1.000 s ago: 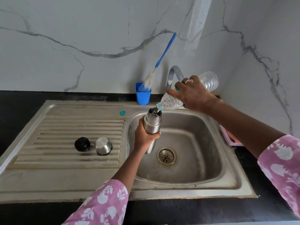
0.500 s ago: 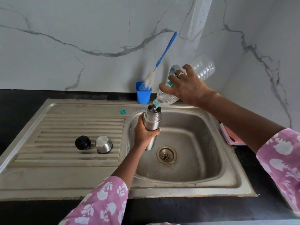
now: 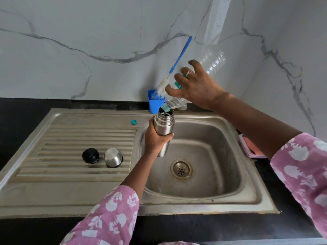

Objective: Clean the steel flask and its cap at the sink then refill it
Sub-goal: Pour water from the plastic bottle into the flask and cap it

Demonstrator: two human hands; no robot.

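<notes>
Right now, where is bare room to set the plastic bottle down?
Free: the drainboard left of the black stopper and steel cup, and its flat front strip. Crowded: the back rim by the blue holder and teal cap.

Steel drainboard (image 3: 53,191) carries black stopper (image 3: 90,155), steel cap (image 3: 113,157), teal lid (image 3: 134,122).

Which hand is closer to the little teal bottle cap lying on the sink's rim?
Left. The left hand, gripping the steel flask over the basin, sits just right of the teal cap. The right hand holds the plastic bottle higher up, farther right.
</notes>
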